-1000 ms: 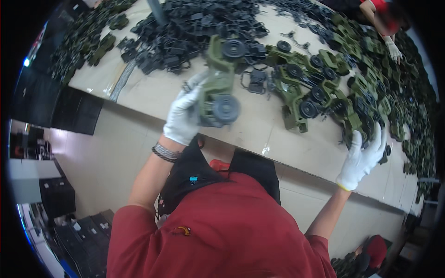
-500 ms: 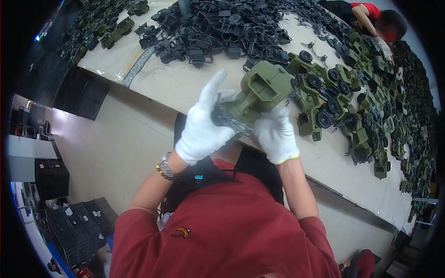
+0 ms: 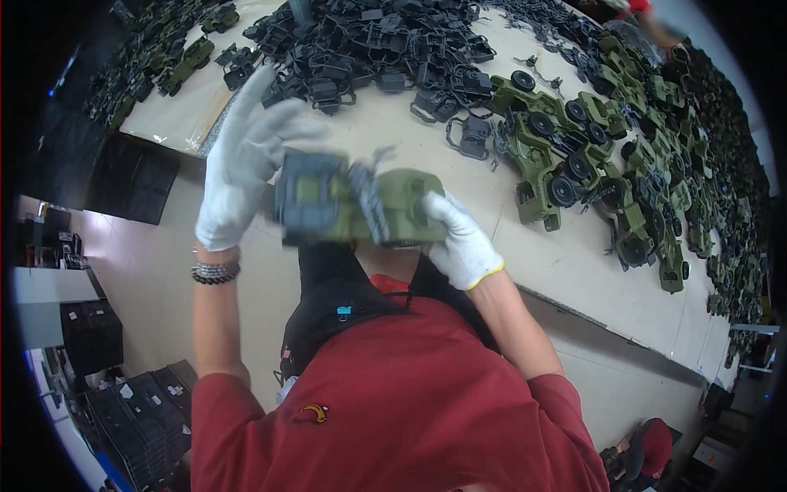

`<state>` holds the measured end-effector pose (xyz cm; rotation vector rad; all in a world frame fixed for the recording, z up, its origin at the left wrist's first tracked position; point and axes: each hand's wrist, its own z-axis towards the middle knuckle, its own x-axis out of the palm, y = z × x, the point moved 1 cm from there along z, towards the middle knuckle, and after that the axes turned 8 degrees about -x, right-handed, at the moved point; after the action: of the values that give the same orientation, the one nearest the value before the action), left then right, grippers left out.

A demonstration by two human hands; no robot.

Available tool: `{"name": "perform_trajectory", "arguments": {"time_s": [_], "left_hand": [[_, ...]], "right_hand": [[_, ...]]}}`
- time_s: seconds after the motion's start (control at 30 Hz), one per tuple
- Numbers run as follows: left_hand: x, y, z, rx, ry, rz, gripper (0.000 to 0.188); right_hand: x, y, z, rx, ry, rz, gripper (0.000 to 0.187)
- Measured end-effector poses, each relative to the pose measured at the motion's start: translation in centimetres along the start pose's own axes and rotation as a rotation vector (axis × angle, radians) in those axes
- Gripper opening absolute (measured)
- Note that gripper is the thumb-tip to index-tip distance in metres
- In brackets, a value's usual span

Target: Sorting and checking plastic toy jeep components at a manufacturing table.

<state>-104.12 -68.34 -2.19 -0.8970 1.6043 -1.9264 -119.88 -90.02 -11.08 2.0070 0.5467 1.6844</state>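
Note:
My right hand (image 3: 461,243), in a white glove, is closed on the right end of an olive-green toy military vehicle (image 3: 400,197), thumb on top. The vehicle lies sideways in front of me and is blurred by motion. A dark grey frame part (image 3: 307,201) covers its left end, and a dark strip-like piece crosses its middle. My left hand (image 3: 239,160), also gloved, is raised beside the left end with its fingers spread and nothing in it. A gap shows between its palm and the vehicle.
A heap of dark grey plastic frame parts (image 3: 385,49) covers the far table (image 3: 373,127). Several green toy vehicles (image 3: 566,148) with black wheels lie at right. A co-worker's arm (image 3: 660,33) reaches in at far right. Stacked black crates (image 3: 143,418) stand at lower left.
The toy vehicle has turned from tilted upright to lying sideways and moved left and lower. My left hand has come off it, moving left and up; my right hand keeps hold.

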Motion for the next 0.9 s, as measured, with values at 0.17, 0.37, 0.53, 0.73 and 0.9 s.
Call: {"name": "perform_trajectory", "arguments": {"time_s": [0.17,0.37,0.53,0.73,0.9], "left_hand": [[-2.8,12.3,-3.7,-0.139,0.119,-0.307,0.081],[4.9,9.5,-1.2,-0.139,-0.189,-0.738,0.037],[4.9,9.5,-2.1,-0.141,-0.252,-0.667,0.047],[5.2,9.6,-3.1,-0.139,-0.28,-0.593,0.048],[5.1,9.7,-3.4,-0.124,-0.272,-0.573,0.048]], "right_hand": [[2.5,-0.8,1.9,-0.132,-0.084,-0.054,0.053],[1.0,1.6,3.1,-0.577,0.004,-1.16,0.06],[-2.6,7.1,7.5,-0.672,-0.187,-2.537,0.058],[-2.8,3.5,5.8,-0.897,0.034,-2.651,0.025],[-2.1,1.2,4.2,-0.712,0.069,-2.376,0.047]]}}
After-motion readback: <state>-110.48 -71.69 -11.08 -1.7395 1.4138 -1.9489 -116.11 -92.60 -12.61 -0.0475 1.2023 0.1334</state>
